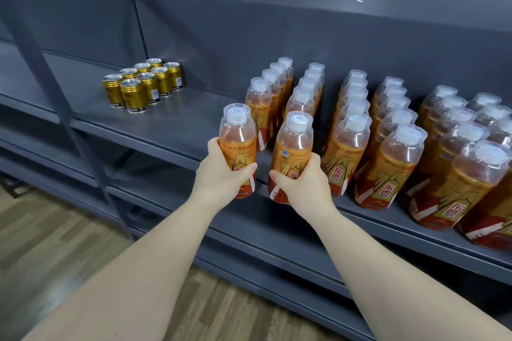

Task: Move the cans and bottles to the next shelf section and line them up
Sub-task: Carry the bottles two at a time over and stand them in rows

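Note:
My left hand (221,177) grips an orange drink bottle (237,135) with a clear cap cover, held upright just in front of the grey shelf (171,124). Beside it my right hand (302,183) grips a second, identical bottle (293,144). Both bottles are off the shelf board, near its front edge. Behind and to the right, several rows of the same bottles (349,130) run front to back on the shelf. At the far left of the shelf, several gold cans (144,84) stand in two tidy rows.
A slanted grey upright post (52,83) crosses the left side in front of the shelf. Lower grey shelf boards (277,238) lie beneath. Bare shelf surface lies between the cans and the bottle rows. Wooden flooring (50,243) shows at the bottom left.

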Demonstrator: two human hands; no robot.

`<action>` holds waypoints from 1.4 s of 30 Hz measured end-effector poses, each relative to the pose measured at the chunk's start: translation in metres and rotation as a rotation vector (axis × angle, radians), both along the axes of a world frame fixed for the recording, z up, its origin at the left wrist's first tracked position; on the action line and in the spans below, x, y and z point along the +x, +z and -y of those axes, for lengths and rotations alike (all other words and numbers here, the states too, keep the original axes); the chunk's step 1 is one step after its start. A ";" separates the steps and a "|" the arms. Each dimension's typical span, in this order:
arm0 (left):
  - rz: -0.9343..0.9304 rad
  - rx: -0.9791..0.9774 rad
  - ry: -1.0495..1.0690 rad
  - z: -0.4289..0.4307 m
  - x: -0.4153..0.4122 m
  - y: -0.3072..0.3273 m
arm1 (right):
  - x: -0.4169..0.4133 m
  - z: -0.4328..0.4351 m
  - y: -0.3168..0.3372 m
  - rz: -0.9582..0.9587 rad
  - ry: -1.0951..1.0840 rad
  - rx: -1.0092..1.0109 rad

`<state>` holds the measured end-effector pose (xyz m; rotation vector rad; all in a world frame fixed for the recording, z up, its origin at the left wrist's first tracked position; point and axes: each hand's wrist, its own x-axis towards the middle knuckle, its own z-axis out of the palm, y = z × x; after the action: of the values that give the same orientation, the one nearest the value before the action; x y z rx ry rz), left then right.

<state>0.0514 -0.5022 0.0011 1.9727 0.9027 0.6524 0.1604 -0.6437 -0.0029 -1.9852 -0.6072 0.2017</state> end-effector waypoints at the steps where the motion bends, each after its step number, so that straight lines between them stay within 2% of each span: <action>1: -0.002 -0.005 -0.011 -0.003 0.003 0.000 | 0.002 -0.002 0.000 0.001 -0.018 -0.002; 11: -0.001 -0.030 -0.043 -0.017 0.037 0.011 | 0.033 -0.014 0.005 0.028 -0.114 0.004; 24: -0.017 -0.027 -0.265 -0.073 0.060 0.007 | 0.024 -0.049 -0.001 -0.013 -0.298 0.018; 35: 0.017 -0.044 -0.378 -0.087 0.060 -0.013 | 0.013 -0.059 -0.010 0.013 -0.360 0.000; 42: -0.041 -0.021 -0.388 -0.086 0.058 -0.028 | 0.011 -0.060 -0.010 0.001 -0.369 -0.011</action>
<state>0.1089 -0.4162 -0.0268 2.0710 0.5231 0.3777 0.1712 -0.5832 -0.0125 -2.0676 -0.2319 -0.0226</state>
